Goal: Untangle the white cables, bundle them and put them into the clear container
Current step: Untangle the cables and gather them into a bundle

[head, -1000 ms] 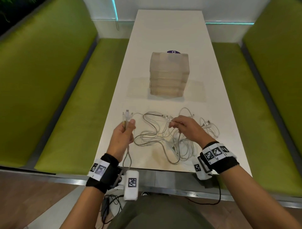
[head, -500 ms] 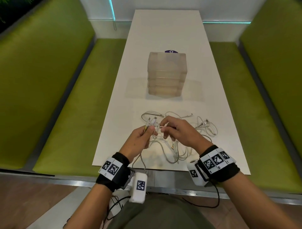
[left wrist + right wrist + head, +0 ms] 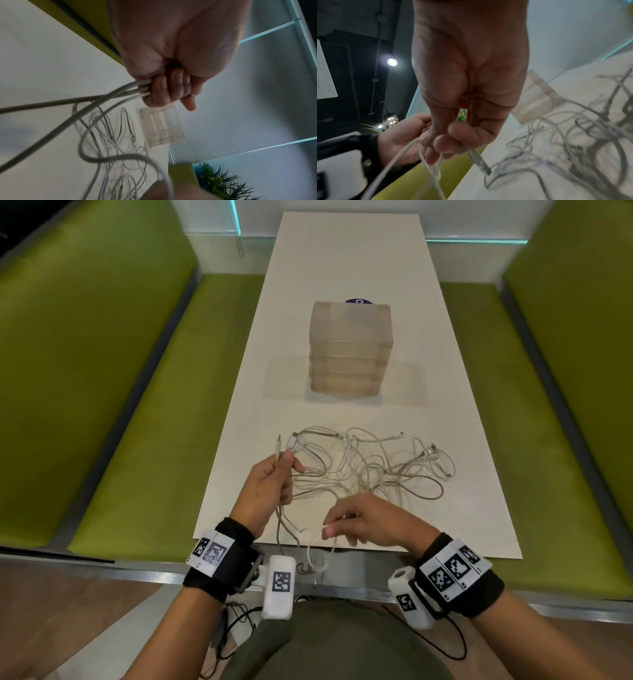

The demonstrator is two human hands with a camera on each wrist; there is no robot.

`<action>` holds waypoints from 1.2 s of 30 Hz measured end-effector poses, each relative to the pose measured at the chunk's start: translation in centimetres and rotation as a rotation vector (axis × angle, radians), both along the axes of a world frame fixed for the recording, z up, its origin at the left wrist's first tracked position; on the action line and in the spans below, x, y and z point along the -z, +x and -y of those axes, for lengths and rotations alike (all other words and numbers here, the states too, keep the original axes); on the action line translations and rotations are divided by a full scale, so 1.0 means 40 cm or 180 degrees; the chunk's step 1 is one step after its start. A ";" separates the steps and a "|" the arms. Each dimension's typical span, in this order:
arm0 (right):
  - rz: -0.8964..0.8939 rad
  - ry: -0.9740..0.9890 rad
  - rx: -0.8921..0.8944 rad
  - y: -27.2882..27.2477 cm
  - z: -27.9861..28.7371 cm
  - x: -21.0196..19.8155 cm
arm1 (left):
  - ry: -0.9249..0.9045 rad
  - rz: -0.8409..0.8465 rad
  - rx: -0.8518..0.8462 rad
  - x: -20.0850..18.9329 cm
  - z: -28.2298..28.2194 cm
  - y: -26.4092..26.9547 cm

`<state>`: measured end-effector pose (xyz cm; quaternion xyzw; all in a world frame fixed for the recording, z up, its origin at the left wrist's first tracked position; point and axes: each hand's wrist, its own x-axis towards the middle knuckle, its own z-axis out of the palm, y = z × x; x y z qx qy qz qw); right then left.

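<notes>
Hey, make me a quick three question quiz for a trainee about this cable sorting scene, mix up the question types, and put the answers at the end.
1. True or false: the clear container already holds a bundled cable.
2. Multiple choice: the left hand grips A) several cable ends, B) the container, C) nothing.
3. Fill in: the right hand pinches a thin white cable near the table's ______ edge.

Key: 1 false, the tangled cables lie loose on the table in front of it. 2 A. 3 near.
</notes>
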<state>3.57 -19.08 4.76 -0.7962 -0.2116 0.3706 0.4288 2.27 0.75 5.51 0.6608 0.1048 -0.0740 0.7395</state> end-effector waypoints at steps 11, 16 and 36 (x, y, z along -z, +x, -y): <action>0.0218 -0.0861 -0.0565 -0.076 -0.006 0.124 | -0.0169 0.0001 -0.0018 -0.007 0.004 -0.014; -0.0078 -0.0930 -0.0476 -0.082 0.008 0.141 | -0.0216 0.0003 -0.0041 -0.008 0.002 -0.021; 0.1925 -0.0774 0.2615 0.093 0.212 0.096 | -0.0203 -0.0073 -0.0162 -0.003 -0.004 -0.025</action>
